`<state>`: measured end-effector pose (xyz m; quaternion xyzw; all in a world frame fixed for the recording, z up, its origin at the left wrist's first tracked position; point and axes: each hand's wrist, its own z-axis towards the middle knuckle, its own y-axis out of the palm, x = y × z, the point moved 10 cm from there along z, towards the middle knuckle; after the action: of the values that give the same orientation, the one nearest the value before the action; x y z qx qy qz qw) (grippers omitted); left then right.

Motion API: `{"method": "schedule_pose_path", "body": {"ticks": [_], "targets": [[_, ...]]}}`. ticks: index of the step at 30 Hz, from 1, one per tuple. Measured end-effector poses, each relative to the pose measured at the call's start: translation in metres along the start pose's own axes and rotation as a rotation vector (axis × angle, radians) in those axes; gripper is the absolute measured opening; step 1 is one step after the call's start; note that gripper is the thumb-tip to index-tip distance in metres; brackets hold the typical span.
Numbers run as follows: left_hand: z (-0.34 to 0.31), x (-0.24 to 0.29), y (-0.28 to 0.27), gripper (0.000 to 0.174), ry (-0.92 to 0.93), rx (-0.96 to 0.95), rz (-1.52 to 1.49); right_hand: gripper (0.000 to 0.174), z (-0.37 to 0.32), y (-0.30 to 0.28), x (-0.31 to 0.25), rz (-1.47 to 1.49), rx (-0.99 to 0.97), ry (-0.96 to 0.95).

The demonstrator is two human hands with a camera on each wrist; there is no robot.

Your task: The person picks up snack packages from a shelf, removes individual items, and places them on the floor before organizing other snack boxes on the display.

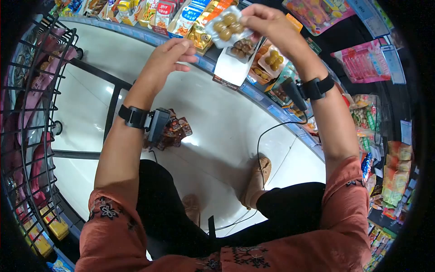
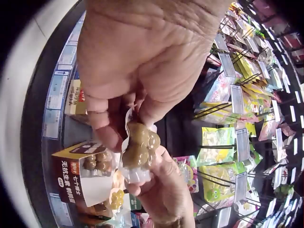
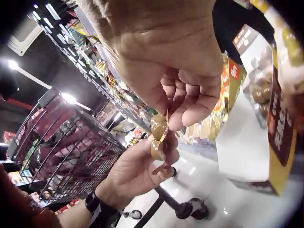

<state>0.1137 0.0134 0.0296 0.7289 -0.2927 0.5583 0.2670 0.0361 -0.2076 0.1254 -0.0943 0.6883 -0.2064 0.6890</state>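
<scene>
The one clear packet [image 1: 228,26] I am watching sits high in the head view, in front of the shelf edge [image 1: 272,111]. I count four round olive-brown balls inside it. My right hand [image 1: 267,22] has it: in the right wrist view the thumb and curled fingers [image 3: 190,109] pinch the packet's upper edge, and it hangs down from there. My left hand [image 1: 167,56] is just beside it. In the left wrist view its thumb [image 2: 107,128] and a finger stand on either side of the packet's sealed edge. The head view, though, shows a slight gap and fairly straight fingers, so I cannot tell whether that hand grips the packet or only meets it. Just behind the packet stands one open display carton [image 1: 235,68] with a white flap. At least three more packets of the same kind show in and beside it, one brown and two yellowish. A row of bright snack bags [image 1: 190,16] lines the shelf to its left, and two pink hanging bags [image 1: 367,61] are on the right. Below my left wrist, a small heap of dark red packets [image 1: 174,129] lies on the pale glossy floor [image 1: 217,122]. One black wire trolley [image 1: 31,113] holding pink bags stands at the far left. My two feet [image 1: 260,170] rest on the floor below.
</scene>
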Motion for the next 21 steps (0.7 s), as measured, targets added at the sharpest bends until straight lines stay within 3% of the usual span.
{"method": "schedule_pose_path", "body": {"ticks": [2,5,6,9,21], "targets": [[0.004,-0.012,-0.014,0.039,-0.049,0.049,0.050,0.017,0.003,-0.024,0.000,-0.092,0.081,-0.040],[0.003,-0.023,-0.017,0.039,-0.091,0.033,0.067,0.012,0.003,-0.026,0.021,-0.287,-0.097,0.006],[0.003,-0.025,-0.015,0.039,-0.098,0.010,0.087,0.014,0.006,-0.027,0.033,-0.350,-0.090,-0.058],[0.001,-0.029,-0.011,0.041,-0.109,-0.033,0.135,0.014,0.002,-0.017,0.047,-0.530,-0.104,-0.009],[0.002,-0.039,-0.012,0.040,-0.124,-0.058,0.196,0.013,-0.002,0.016,0.068,-0.745,-0.028,0.017]]}}
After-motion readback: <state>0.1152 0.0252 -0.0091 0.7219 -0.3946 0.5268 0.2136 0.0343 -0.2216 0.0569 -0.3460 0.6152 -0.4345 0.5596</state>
